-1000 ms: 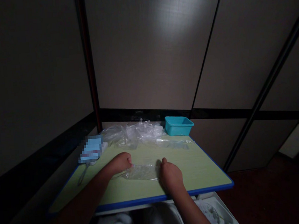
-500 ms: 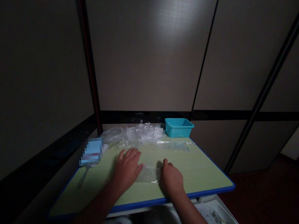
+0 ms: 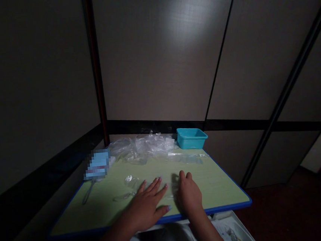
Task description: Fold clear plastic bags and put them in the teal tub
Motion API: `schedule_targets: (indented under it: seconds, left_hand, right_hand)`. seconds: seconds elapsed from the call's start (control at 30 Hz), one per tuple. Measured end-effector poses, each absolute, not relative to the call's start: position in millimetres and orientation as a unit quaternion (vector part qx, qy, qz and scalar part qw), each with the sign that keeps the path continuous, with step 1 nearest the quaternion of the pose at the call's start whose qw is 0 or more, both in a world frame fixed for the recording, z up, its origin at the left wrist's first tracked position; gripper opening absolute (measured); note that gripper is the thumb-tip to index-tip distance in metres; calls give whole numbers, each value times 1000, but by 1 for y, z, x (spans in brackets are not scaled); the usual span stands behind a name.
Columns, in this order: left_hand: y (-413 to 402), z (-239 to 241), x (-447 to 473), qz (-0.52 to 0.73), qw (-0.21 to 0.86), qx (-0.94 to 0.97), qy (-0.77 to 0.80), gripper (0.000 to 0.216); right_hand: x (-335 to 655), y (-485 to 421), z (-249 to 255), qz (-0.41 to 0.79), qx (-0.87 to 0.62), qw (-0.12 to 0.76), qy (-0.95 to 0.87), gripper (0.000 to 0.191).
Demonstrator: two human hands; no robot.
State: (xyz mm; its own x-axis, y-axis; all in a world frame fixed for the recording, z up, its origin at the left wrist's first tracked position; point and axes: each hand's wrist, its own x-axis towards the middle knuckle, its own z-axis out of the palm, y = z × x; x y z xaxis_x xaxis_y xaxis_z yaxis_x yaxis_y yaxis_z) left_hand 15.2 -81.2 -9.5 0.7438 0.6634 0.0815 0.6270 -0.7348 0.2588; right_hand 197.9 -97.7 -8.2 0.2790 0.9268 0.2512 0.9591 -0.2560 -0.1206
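Film (image 3: 133, 182) lies on the bench (image 3: 219, 184), partly under the left hand (image 3: 147, 208), grip spread open; whether the right hand's curled grip (image 3: 189, 193) holds any is unclear, and uneven dragging could crease it.

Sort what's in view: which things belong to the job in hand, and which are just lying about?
Apparently in the job:
clear plastic piece, partly under the spread left hand
right hand, curled
tabletop

Apparently just lying about:
crumpled plastic heap, possibly related
flat plastic strip, possibly related
teal bin
blurred blue item
white tray below
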Motion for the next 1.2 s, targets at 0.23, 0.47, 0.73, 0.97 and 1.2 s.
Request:
schedule_targets:
  seconds: [0.23,0.47,0.73,0.97,1.2]
  left_hand:
    - [-85,-7,16,93,99,928,347,59]
    - [-85,-11,12,78,93,929,349,75]
    - [-94,-11,-5,105,57,920,372,71]
    - [-108,-14,-35,172,-6,906,388,57]
    - [-117,-1,-6,171,31,914,366,82]
  right_hand:
    - [179,-107,-6,-112,-681,190,-699,45]
    - [181,-101,-16,-1,-666,112,-738,53]
    - [180,-101,-14,7,-668,94,-738,53]
    - [181,-101,-11,19,-664,74,-744,54]
    - [184,-99,-10,22,-650,62,-757,53]
